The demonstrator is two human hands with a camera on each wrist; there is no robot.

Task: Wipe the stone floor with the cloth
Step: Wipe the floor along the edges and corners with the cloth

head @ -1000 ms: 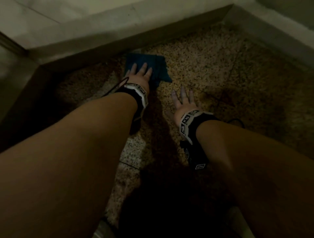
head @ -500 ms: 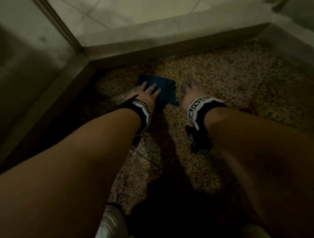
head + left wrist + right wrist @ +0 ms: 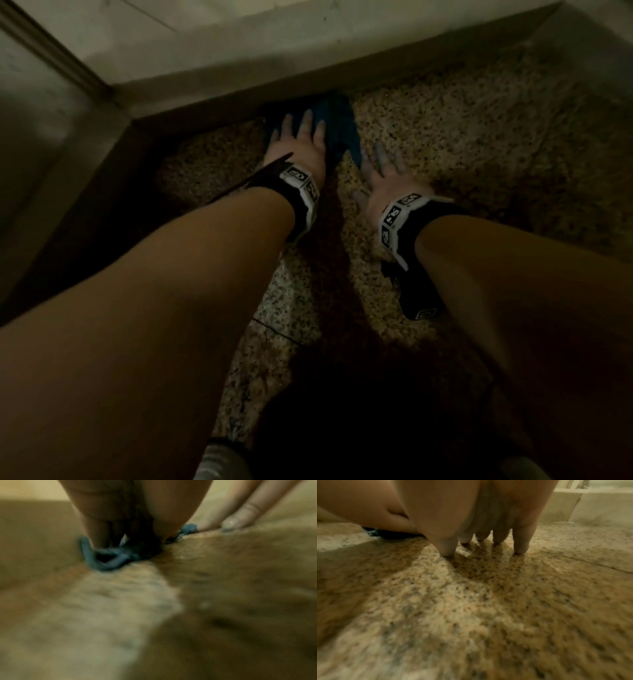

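Observation:
A dark blue cloth [image 3: 337, 125] lies on the speckled stone floor [image 3: 462, 130], pushed up against the raised ledge at the back. My left hand [image 3: 296, 144] lies flat on the cloth with straight fingers and presses it down. In the left wrist view a folded edge of the cloth [image 3: 104, 561] sticks out from under the palm. My right hand [image 3: 382, 171] rests beside the cloth on its right, fingers spread flat on the bare floor [image 3: 471, 601], fingertips [image 3: 520, 549] touching the stone.
A pale stone ledge [image 3: 274, 51] runs along the back and a second wall [image 3: 51, 154] closes the left side, forming a corner. A grout line [image 3: 274, 329] crosses the floor near me. Light shoe tips [image 3: 219, 459] show at the bottom edge.
My left hand has pushed the cloth forward to the base of the ledge. My right hand has slid along the floor with it and now shows its fingers spread flat.

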